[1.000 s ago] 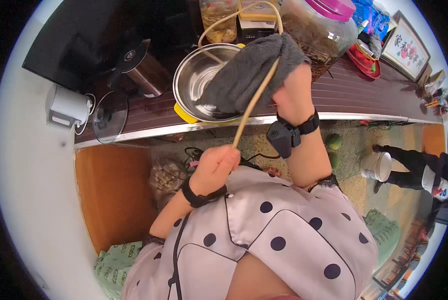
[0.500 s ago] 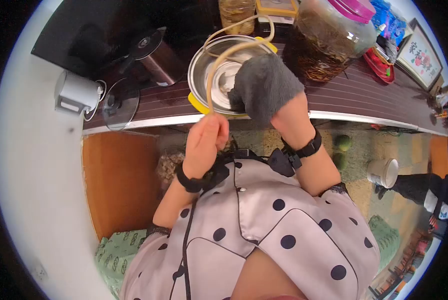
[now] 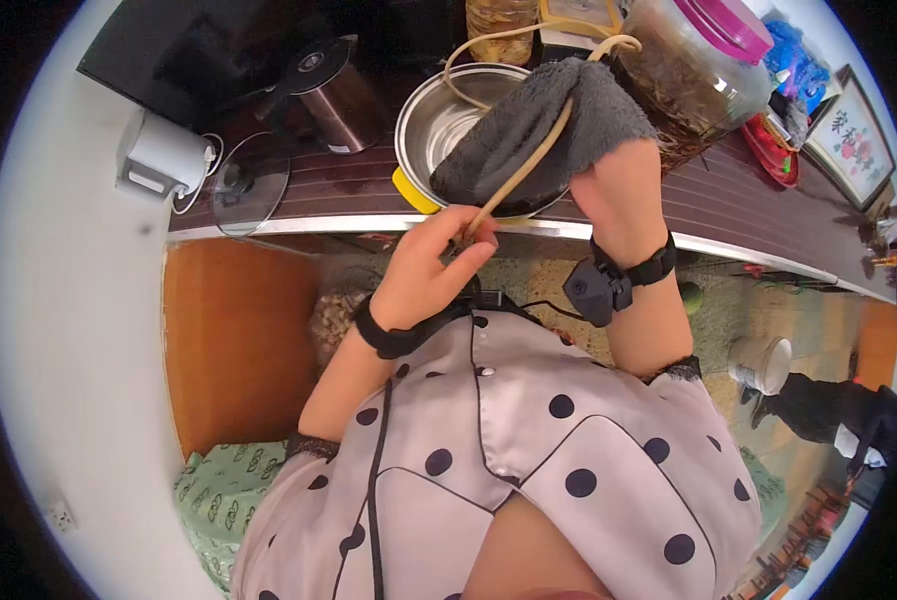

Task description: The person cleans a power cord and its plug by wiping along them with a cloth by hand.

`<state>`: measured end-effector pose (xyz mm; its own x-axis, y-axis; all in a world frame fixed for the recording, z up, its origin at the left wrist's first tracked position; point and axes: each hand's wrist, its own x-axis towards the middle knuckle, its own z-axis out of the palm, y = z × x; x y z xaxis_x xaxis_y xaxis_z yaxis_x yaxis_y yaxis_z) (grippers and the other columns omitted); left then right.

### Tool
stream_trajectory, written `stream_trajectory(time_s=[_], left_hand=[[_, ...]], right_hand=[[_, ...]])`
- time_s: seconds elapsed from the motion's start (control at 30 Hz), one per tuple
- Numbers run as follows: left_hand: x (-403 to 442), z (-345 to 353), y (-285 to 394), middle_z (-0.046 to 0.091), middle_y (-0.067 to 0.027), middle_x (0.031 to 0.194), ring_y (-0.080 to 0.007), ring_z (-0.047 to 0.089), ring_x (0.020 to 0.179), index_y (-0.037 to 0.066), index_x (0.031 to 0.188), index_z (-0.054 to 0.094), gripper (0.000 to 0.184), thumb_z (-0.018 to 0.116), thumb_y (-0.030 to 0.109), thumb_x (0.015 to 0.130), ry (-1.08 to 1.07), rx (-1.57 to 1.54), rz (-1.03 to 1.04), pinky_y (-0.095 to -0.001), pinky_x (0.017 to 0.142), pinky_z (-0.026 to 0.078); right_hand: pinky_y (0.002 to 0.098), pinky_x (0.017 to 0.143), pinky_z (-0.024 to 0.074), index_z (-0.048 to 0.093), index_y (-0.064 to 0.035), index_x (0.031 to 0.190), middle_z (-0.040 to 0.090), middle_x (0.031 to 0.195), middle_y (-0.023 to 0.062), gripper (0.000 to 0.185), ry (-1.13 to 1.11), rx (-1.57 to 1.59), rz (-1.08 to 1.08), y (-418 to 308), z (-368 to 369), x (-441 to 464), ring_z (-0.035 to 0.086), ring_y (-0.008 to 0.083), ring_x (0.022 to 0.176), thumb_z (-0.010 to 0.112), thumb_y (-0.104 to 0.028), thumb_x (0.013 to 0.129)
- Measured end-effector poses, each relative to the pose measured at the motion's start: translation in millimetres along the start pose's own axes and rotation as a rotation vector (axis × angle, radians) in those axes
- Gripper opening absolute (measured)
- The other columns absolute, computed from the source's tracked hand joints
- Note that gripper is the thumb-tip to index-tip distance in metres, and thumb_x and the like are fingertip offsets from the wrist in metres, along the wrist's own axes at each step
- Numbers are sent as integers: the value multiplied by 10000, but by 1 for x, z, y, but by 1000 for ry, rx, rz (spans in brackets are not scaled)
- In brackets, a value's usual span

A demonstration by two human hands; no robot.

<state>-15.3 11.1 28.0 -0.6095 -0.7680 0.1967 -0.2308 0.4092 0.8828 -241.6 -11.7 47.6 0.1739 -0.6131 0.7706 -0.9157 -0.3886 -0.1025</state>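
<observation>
My left hand is closed round the near end of a beige cord, in front of the counter edge. The cord rises over a dark grey cloth and loops back towards a steel pot with yellow handles. My right hand grips the cloth at its right side, its fingers partly hidden under the fabric. The cloth hangs over the right part of the pot and covers much of its inside.
A glass lid, a brown kettle and a white appliance stand left. A large jar with a pink lid stands right, near a framed picture. A person's dark-clothed legs and a white bucket are lower right.
Over the last second, the cord swung left and then back across the cloth. The cloth bunched up and spread over the pot again. Both hands shifted right.
</observation>
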Motion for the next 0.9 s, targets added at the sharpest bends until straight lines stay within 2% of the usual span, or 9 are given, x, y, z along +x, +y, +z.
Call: stream_trajectory(time_s=[0.13, 0.27, 0.4, 0.5, 0.53, 0.63, 0.73, 0.87, 0.9], left_hand=[[-5, 4, -16, 588, -51, 856, -141, 553, 823, 12, 951, 520, 154, 447, 148, 939, 14, -349, -124, -264, 787, 433], [-8, 9, -19, 497, -24, 693, -99, 496, 645, 14, 859, 477, 281, 363, 241, 976, -47, -674, -120, -268, 782, 439], [-9, 14, 1, 438, -2, 626, -91, 458, 569, 11, 840, 468, 304, 355, 256, 980, -83, -603, -130, -259, 680, 452], [-8, 17, 4, 424, 4, 608, -84, 432, 536, 15, 843, 468, 301, 366, 264, 978, -44, -564, -171, -242, 581, 431], [-8, 19, 2, 424, 4, 607, -79, 425, 533, 20, 843, 469, 294, 371, 262, 977, -12, -553, -193, -234, 555, 416], [-4, 23, 0, 439, 3, 616, -74, 433, 522, 26, 805, 467, 279, 405, 244, 969, 102, -575, -183, -225, 499, 394], [-3, 26, 5, 457, 0, 617, -75, 445, 508, 29, 761, 460, 283, 437, 228, 960, 213, -608, -200, -225, 471, 388], [-1, 24, 14, 463, -10, 581, -91, 454, 484, 29, 749, 462, 296, 435, 235, 959, 194, -520, -194, -234, 466, 388], [-2, 23, 16, 463, -10, 581, -91, 454, 484, 29, 749, 462, 296, 435, 235, 959, 194, -520, -195, -234, 466, 388]], right_hand=[[312, 719, 475, 587, -18, 1013, 604, 957, 143, 328, 59, 24, 71, -1, -5, 11, 584, 290, 869, 571, -44, 686], [305, 693, 482, 603, -11, 979, 622, 912, 145, 337, -1, -13, 118, -6, -5, 9, 601, 282, 828, 607, -32, 642], [316, 677, 485, 606, -8, 917, 626, 863, 156, 262, -609, -315, 181, -5, -14, -7, 603, 288, 795, 600, -47, 658], [328, 652, 475, 580, -14, 900, 614, 877, 146, 198, -238, -161, 222, -27, -8, 5, 594, 283, 788, 552, -55, 708], [343, 648, 464, 568, -17, 915, 606, 891, 146, 208, -112, 197, 281, -28, 3, 2, 589, 276, 792, 541, -53, 712], [397, 769, 420, 544, -3, 971, 568, 964, 164, 224, -219, 66, 179, -64, -5, 7, 527, 333, 901, 507, -48, 754], [440, 871, 399, 568, -15, 1013, 558, 986, 184, 301, -66, 432, 81, -85, 7, -16, 528, 371, 942, 531, -97, 726], [440, 899, 393, 555, 6, 1030, 547, 1035, 196, 316, -175, 460, 77, -69, 12, -16, 523, 360, 985, 528, -92, 732], [436, 884, 408, 576, 4, 1013, 572, 981, 190, 310, -56, 285, 45, -67, 13, -12, 545, 345, 955, 537, -90, 719]])
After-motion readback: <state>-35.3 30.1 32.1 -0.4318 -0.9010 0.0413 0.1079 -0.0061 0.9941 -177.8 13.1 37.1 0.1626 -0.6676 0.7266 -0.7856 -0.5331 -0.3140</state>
